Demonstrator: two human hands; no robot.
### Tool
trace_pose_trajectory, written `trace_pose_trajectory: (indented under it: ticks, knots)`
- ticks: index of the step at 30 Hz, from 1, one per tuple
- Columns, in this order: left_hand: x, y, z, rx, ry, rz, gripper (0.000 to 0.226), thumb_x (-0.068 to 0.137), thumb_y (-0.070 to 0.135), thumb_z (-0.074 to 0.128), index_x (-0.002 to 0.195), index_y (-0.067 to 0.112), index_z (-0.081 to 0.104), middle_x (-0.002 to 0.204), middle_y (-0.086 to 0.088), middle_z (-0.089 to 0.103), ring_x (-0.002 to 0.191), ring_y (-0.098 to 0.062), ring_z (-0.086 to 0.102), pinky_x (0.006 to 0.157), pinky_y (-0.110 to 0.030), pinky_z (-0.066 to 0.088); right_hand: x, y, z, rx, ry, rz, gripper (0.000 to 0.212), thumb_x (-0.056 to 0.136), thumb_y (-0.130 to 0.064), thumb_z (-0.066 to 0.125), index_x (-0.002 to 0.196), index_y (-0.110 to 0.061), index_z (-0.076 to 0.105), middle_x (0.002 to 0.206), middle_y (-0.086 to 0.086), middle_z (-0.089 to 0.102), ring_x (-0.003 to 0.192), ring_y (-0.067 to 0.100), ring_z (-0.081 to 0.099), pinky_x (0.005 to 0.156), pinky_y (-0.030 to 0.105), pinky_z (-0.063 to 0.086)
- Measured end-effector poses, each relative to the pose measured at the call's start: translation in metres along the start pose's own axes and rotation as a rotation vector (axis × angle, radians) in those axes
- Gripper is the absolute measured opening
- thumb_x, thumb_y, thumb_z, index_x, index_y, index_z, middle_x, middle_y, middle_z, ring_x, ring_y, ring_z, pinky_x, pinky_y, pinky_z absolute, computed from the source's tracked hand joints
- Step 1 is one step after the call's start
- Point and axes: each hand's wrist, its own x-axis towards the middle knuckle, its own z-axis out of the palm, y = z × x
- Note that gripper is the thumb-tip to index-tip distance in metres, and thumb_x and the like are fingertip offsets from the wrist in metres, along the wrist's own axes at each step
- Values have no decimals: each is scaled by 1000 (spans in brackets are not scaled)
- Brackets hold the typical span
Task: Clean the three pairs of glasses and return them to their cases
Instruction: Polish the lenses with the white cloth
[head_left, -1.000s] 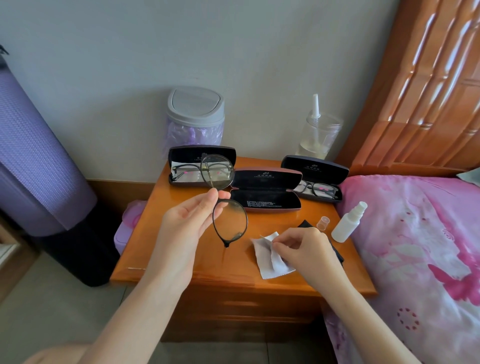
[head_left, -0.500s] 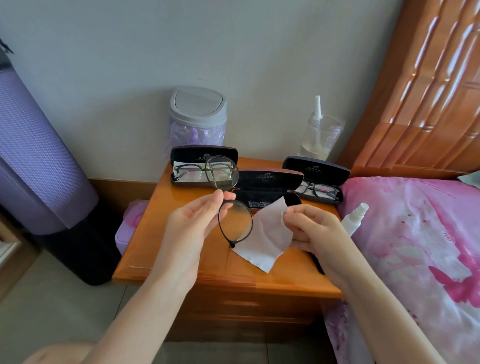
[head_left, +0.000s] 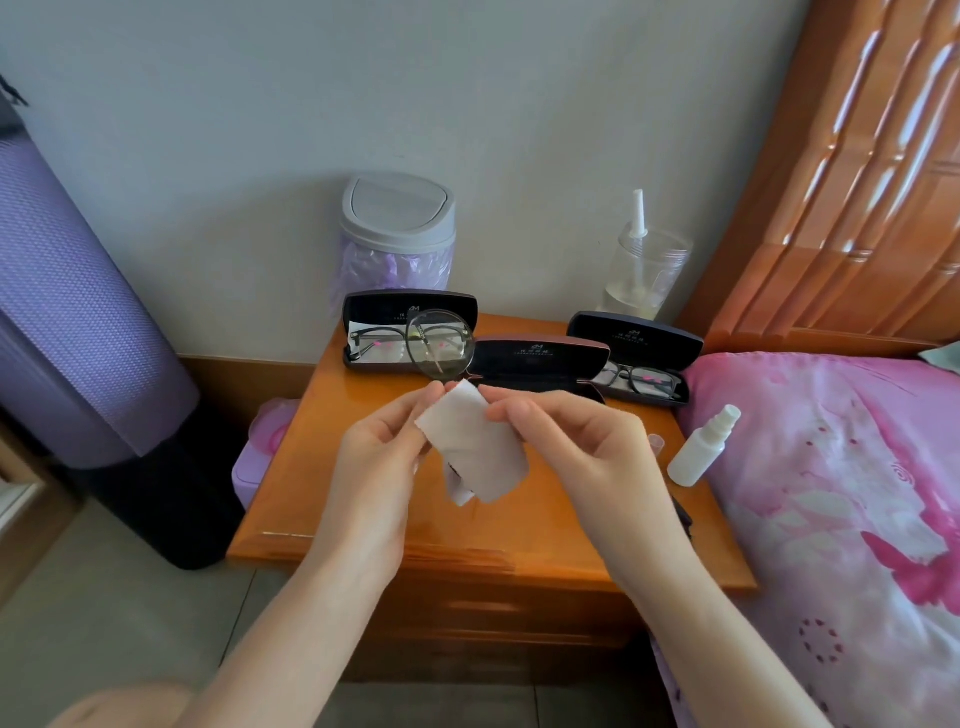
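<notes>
Both hands meet above the middle of the orange wooden table (head_left: 311, 499). The left hand (head_left: 376, 467) pinches a pair of round glasses (head_left: 440, 342) by the frame, its grip narrow and closed on them; one lens stands up at twelve o'clock from the fingers, in front of the left case. The other lens is hidden under a white wipe (head_left: 478, 447), and a dark bit of frame seems to peek out at the wipe's lower edge, though the view there is poor. The right hand (head_left: 576, 447) holds the wipe between thumb and fingers, its grip pressed shut on the sheet, which covers the lower lens.

At eleven o'clock from the hands the left case (head_left: 410, 312) lies open with a second pair of glasses (head_left: 379, 343) inside. At twelve o'clock the middle case (head_left: 540, 356) is open, its bottom half mostly hidden behind the hands. At one o'clock the right case (head_left: 636, 338) is open with a third pair (head_left: 641, 382) in it.

A small white spray bottle (head_left: 701, 447) lies at three o'clock, near the table's edge beside the pink bed (head_left: 831, 467). A grey-lidded bin (head_left: 397, 228) and a clear jar (head_left: 644, 270) stand at the wall
</notes>
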Motion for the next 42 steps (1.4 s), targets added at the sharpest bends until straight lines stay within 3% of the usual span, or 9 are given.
trace_pose_trajectory:
  ticks: [4, 10, 14, 18, 24, 26, 31, 36, 42]
  knots:
    - [-1, -2, 3, 28, 18, 8, 21, 80, 33, 59, 70, 34, 77, 80, 12, 74, 97, -8, 63, 89, -29, 46, 2, 11, 4, 99, 96, 97, 28, 80, -13, 72, 107, -12, 67, 97, 1, 72, 83, 9, 68, 69, 19, 54]
    - [-4, 0, 6, 129, 41, -5, 37, 93, 18, 54, 65, 36, 71, 62, 20, 68, 70, -11, 63, 57, -26, 52, 5, 18, 11, 42, -104, 308, 38, 75, -35, 70, 105, -12, 71, 98, 4, 72, 90, 14, 67, 70, 17, 54]
    - [-5, 0, 8, 97, 1, 1, 45, 93, 20, 54, 60, 46, 72, 64, 23, 67, 70, -14, 61, 54, -26, 53, 7, 18, 8, 40, -119, 304, 25, 81, -23, 71, 101, -10, 73, 95, 5, 74, 85, 12, 69, 68, 17, 54]
    - [-4, -3, 7, 17, -63, 9, 22, 81, 32, 58, 69, 38, 76, 81, 15, 73, 78, -7, 69, 60, -23, 56, 8, 20, 6, 175, -135, 356, 28, 81, -13, 71, 108, -10, 70, 102, 9, 73, 96, 24, 68, 83, 34, 57]
    - [-3, -1, 5, 12, -55, 31, 21, 89, 22, 55, 78, 26, 73, 75, 12, 73, 67, -1, 68, 52, -15, 51, 9, 19, 9, 210, 37, 366, 69, 53, -24, 82, 117, -14, 59, 114, 4, 65, 98, 24, 67, 85, 46, 57]
    - [-4, -1, 6, 28, -47, 41, 22, 90, 21, 55, 79, 26, 73, 76, 12, 74, 68, -1, 68, 53, -14, 51, 8, 20, 9, 231, 32, 372, 71, 51, -25, 83, 117, -14, 59, 112, 6, 66, 96, 24, 68, 84, 47, 57]
    - [-7, -1, 7, 53, -40, 40, 44, 91, 14, 55, 62, 41, 74, 73, 19, 72, 68, 4, 66, 53, -13, 52, 7, 21, 11, 199, 59, 382, 60, 64, -15, 84, 117, -13, 57, 107, 7, 68, 94, 24, 69, 80, 42, 59]
    - [-6, 1, 7, 68, -19, 54, 37, 91, 18, 55, 67, 38, 76, 79, 17, 73, 77, -3, 66, 56, -15, 53, 8, 22, 9, -31, 83, 357, 53, 65, -31, 84, 109, -19, 58, 108, 4, 65, 92, 17, 65, 63, 13, 54]
    - [-7, -2, 9, 86, -17, 54, 39, 90, 21, 56, 66, 46, 73, 76, 20, 71, 82, -10, 64, 62, -16, 53, 5, 20, 5, 35, -134, 323, 24, 85, -28, 67, 104, -16, 72, 98, -1, 74, 90, 9, 67, 70, 10, 49]
